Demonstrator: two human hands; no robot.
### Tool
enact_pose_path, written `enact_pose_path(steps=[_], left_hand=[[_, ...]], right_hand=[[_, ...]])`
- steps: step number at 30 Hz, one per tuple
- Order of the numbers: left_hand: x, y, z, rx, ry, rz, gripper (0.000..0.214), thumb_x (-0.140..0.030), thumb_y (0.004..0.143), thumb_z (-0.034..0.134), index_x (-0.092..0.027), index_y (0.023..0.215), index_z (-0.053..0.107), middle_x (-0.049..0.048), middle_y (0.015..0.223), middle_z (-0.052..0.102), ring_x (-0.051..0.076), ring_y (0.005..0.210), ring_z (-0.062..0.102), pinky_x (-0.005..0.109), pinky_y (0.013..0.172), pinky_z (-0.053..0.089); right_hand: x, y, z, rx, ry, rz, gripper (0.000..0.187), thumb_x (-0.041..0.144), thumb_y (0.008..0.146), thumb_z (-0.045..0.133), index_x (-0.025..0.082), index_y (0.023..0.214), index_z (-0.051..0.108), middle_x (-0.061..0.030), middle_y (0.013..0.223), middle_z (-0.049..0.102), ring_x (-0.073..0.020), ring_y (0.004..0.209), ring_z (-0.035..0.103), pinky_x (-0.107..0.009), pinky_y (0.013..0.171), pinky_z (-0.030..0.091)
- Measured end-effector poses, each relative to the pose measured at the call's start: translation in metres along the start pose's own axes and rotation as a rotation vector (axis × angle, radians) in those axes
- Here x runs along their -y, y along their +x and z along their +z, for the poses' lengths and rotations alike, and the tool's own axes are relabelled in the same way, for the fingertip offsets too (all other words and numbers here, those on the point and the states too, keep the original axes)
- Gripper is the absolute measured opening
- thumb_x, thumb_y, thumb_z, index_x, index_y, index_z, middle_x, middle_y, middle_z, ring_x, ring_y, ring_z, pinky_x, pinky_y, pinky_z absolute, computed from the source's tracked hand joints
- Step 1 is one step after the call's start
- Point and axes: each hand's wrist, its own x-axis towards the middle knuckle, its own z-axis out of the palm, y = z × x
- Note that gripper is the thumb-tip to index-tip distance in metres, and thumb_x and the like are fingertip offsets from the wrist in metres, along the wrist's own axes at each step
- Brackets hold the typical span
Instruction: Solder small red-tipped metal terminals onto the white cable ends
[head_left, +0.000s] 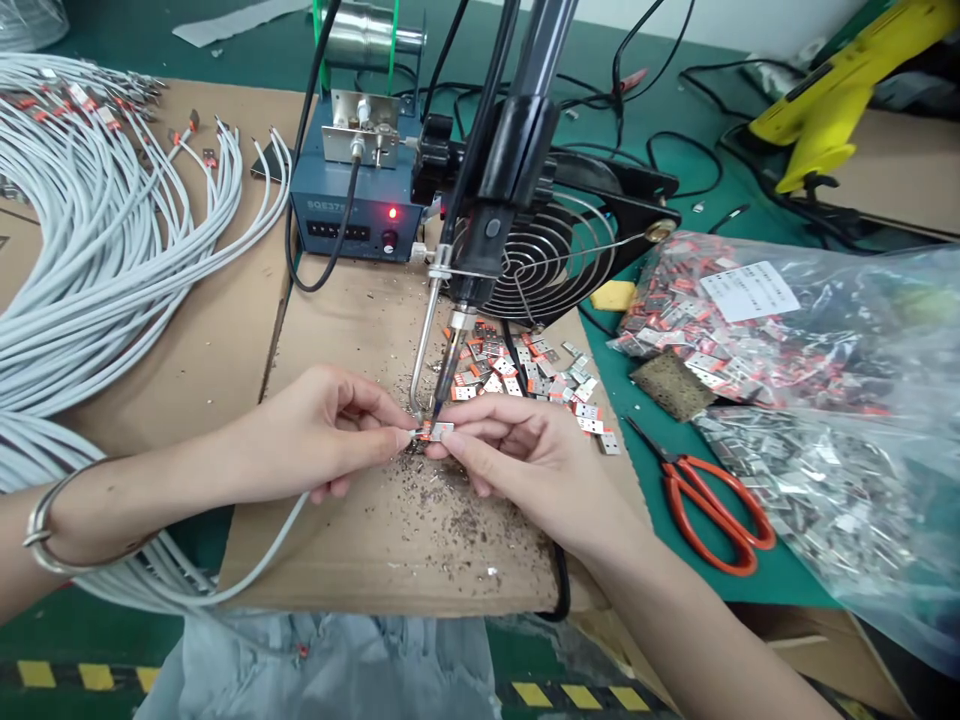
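Observation:
Between finger and thumb, my left hand (341, 430) pinches the end of a white cable (274, 545), which trails down and left from under that hand. My right hand (517, 450) is closed on a small USB connector (442, 431) with an orange insert. Cable end and connector meet under the tip of a soldering iron (454, 365), fixed on a stand above. Beside it a thin bent metal solder feed tube (424, 350) comes down to the same spot. The exact contact at the joint is too small to make out.
Loose USB connectors (532, 365) lie behind my right hand. A blue soldering control box (352, 205) and a round fan grille (540, 260) stand at the back. Bundled white cables (97, 260) fill the left; orange-handled scissors (712, 510) and bagged connectors (697, 330) lie right.

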Motion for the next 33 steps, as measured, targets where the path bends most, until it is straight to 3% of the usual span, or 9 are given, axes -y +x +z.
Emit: enact_pose_path(steps=[14, 20, 25, 33], left_hand=[[-0.007, -0.002, 0.001, -0.007, 0.006, -0.038, 0.010, -0.018, 0.081, 0.056, -0.014, 0.079, 0.064, -0.0101, 0.035, 0.043, 0.004, 0.029, 0.040, 0.009, 0.027, 0.036], [-0.006, -0.001, 0.001, -0.022, 0.011, -0.044, 0.009, -0.019, 0.081, 0.056, -0.013, 0.080, 0.064, -0.0105, 0.036, 0.043, 0.004, 0.029, 0.040, 0.009, 0.027, 0.037], [-0.004, -0.001, 0.003, -0.015, -0.003, -0.046, 0.010, -0.020, 0.081, 0.057, -0.012, 0.082, 0.064, -0.0107, 0.038, 0.043, 0.004, 0.030, 0.041, 0.009, 0.027, 0.037], [-0.004, -0.001, 0.004, -0.003, -0.007, -0.059, 0.011, -0.020, 0.081, 0.057, -0.012, 0.085, 0.063, -0.0108, 0.039, 0.044, 0.003, 0.030, 0.042, 0.009, 0.027, 0.037]], right_hand=[[-0.002, 0.000, -0.006, 0.077, 0.017, -0.053, 0.011, 0.015, 0.069, 0.070, 0.018, 0.080, 0.070, -0.0001, 0.063, 0.073, -0.0028, 0.036, 0.046, -0.016, 0.036, 0.034], [-0.002, 0.000, -0.001, 0.016, -0.057, -0.057, 0.014, 0.017, 0.063, 0.072, 0.017, 0.077, 0.068, -0.0007, 0.060, 0.069, -0.0079, 0.046, 0.055, -0.019, 0.043, 0.041], [-0.006, 0.000, 0.004, -0.053, -0.131, -0.080, 0.015, 0.021, 0.059, 0.074, 0.016, 0.073, 0.068, 0.0008, 0.056, 0.062, -0.0071, 0.045, 0.049, -0.019, 0.042, 0.038], [-0.010, 0.002, 0.005, -0.053, -0.167, -0.092, 0.014, 0.025, 0.064, 0.072, 0.015, 0.071, 0.066, 0.0012, 0.053, 0.059, -0.0075, 0.044, 0.048, -0.019, 0.041, 0.035]])
